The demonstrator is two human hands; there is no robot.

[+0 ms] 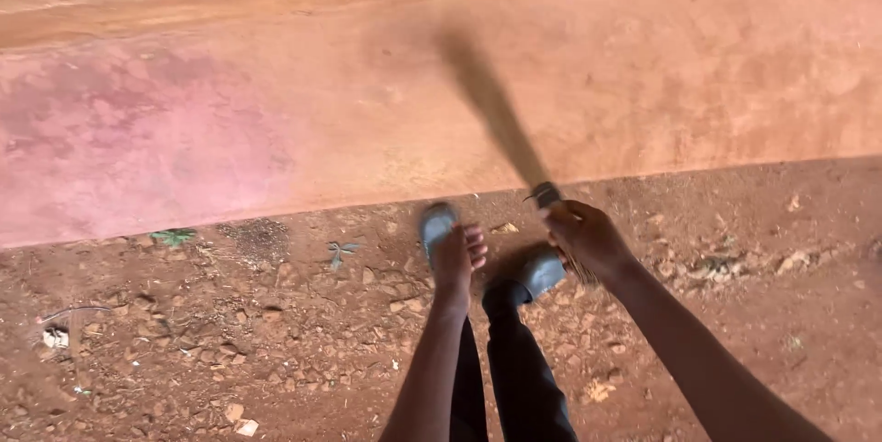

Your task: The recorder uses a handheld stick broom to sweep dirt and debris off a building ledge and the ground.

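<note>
Gripping: right hand point(588, 238) is closing in a fist round the bound end of a broom point(496, 116), a bundle of thin sticks.
Broom: it is slanting up and left from the fist, its far end blurring over the ground point(689, 65); a few stick ends are poking out below the hand.
Left hand: left hand point(457, 258) is hanging loose with fingers half curled, holding nothing, just in front of the left shoe point(437, 221).
Feet: the right shoe point(540, 274) is standing close under the right hand; both shoes are grey-blue, with dark trousers point(514, 378) above them.
Ground: smooth reddish earth is filling the upper part of the view, with a paler pinkish patch at left.
Litter: rougher soil with small stones, dry leaves and a green leaf point(173, 237) is lying round the feet, meeting the smooth part along a clear edge.
</note>
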